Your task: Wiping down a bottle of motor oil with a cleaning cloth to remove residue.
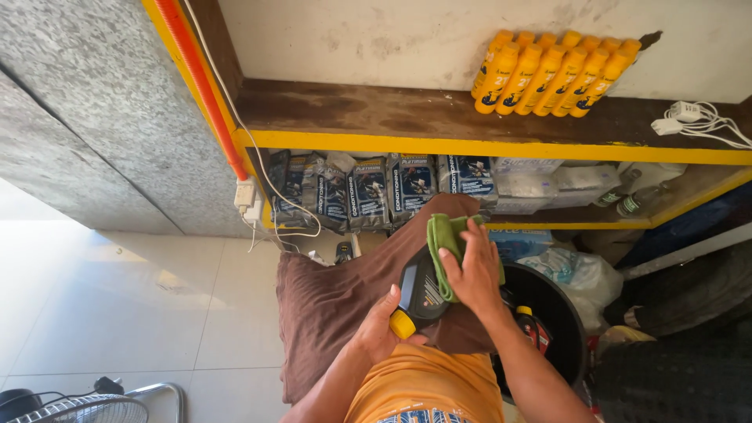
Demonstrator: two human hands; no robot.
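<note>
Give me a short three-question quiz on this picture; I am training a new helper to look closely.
1. True or false: the left hand holds a dark bottle with a yellow cap.
2. What does the right hand press on the bottle? A) a sponge B) a green cloth C) a brush
3. Which colour are the bottles in rows on the top shelf?

Key: 1 true; 2 B; 3 yellow-orange.
</note>
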